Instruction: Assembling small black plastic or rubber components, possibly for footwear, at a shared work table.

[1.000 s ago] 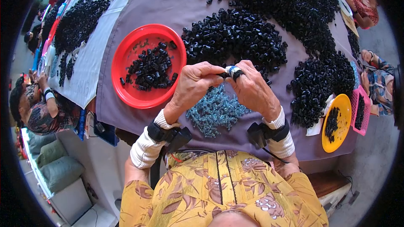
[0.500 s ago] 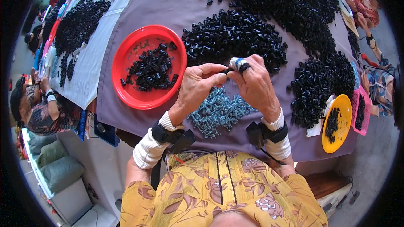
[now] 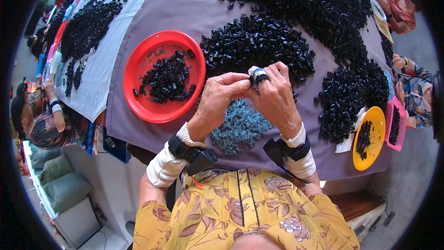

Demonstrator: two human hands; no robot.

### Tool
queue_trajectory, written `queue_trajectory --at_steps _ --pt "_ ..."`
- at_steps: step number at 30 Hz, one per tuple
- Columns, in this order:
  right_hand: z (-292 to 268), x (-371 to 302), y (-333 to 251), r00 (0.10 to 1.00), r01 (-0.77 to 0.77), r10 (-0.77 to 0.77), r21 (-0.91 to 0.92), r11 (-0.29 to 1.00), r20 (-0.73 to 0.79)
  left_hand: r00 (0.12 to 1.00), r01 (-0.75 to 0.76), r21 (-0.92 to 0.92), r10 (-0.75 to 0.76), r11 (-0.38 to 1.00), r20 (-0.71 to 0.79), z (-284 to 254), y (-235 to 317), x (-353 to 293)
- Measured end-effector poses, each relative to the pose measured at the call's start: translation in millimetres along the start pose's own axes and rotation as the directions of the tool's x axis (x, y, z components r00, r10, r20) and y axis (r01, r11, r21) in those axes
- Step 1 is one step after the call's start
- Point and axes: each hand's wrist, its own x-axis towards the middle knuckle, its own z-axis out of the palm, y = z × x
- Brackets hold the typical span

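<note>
Compared with the frame of half a second earlier, the two hands are shifted slightly toward the far side of the table and drawn closer together; the rest is unchanged. The left hand (image 3: 222, 99) and the right hand (image 3: 274, 97) are brought together over the near edge of the grey cloth-covered table (image 3: 185, 0), fingertips meeting so that a small black ring-shaped part with a pale wrapped end (image 3: 257, 75) is pinched between them. Both hands are closed narrowly on this part, apparently so that it can be worked with the fingertips of both at once. Directly beneath the hands, at the near edge, a heap of small blue-grey coiled springs (image 3: 240, 127) is kept within easy reach. To the left, a round red plastic plate (image 3: 138, 97) holds a small pile of black parts. Beyond the hands, large heaps of loose black cylindrical parts (image 3: 259, 46) are spread toward the far edge. At the right-hand edge, a round yellow plate (image 3: 377, 125) and a pink slotted basket (image 3: 391, 125) are set, each with black parts. Other people are seated along the left and right edges; a pale floor is seen below.
</note>
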Motion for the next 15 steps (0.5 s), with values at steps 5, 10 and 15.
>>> queue_trajectory --at_steps 5,10,15 --pt "0.7 -2.6 7.2 1.0 -0.012 0.013 0.091 0.996 -0.01 0.996 0.091 -0.047 -0.091 0.995 0.005 -2.0 1.9 -3.4" --pt "0.5 -3.1 6.7 1.0 0.001 0.001 0.121 0.993 -0.014 0.998 0.047 -0.065 -0.045 0.997 0.038 -3.7 -3.6 -1.9" --pt "-2.5 -2.3 1.1 1.0 -0.023 0.023 -0.007 1.0 -0.004 1.0 0.019 -0.029 -0.019 0.999 0.018 0.4 -6.3 -1.9"
